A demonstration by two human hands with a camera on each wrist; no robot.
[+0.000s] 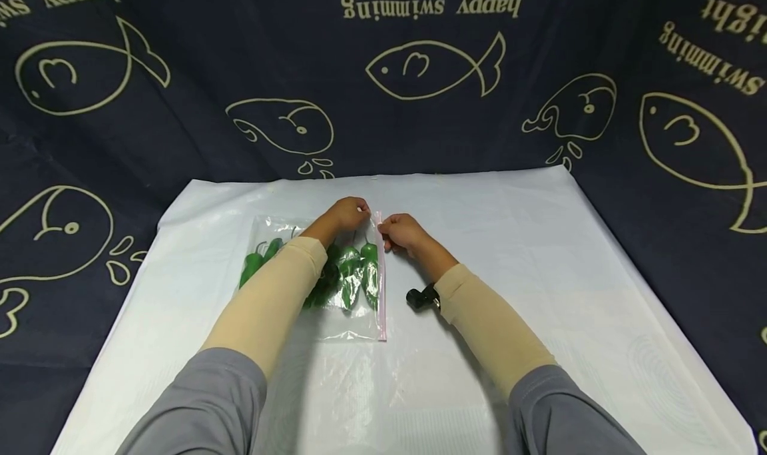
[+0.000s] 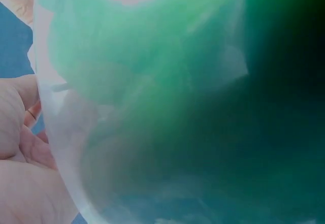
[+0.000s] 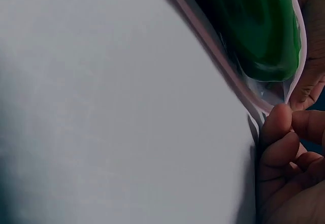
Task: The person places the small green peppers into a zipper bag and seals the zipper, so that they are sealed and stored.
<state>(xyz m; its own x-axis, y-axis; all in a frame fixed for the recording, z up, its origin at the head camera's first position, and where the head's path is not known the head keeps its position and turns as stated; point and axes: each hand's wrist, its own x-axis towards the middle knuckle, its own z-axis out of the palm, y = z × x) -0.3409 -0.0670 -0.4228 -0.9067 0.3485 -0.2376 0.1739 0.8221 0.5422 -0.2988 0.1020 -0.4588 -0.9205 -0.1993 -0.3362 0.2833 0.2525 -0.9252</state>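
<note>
A clear zip bag (image 1: 350,330) lies on the white table, its pink-edged mouth (image 1: 382,288) facing right. Inside are several green peppers (image 1: 349,272) with stems. At the far end of that mouth my left hand (image 1: 349,212) pinches the bag's corner, its forearm reaching across the bag. Just right of it, my right hand (image 1: 404,232) pinches the same end of the mouth between thumb and fingers. In the right wrist view the pink edges part around one pepper (image 3: 259,36) and meet at the right fingertips (image 3: 278,125). Blurred green and glossy plastic fill most of the left wrist view.
A white cover (image 1: 509,228) spreads over the table. Behind and beside it hangs a dark blue cloth (image 1: 419,135) printed with fish and whales. A small black device (image 1: 422,298) sits at the right wrist, next to the beige sleeve (image 1: 488,325).
</note>
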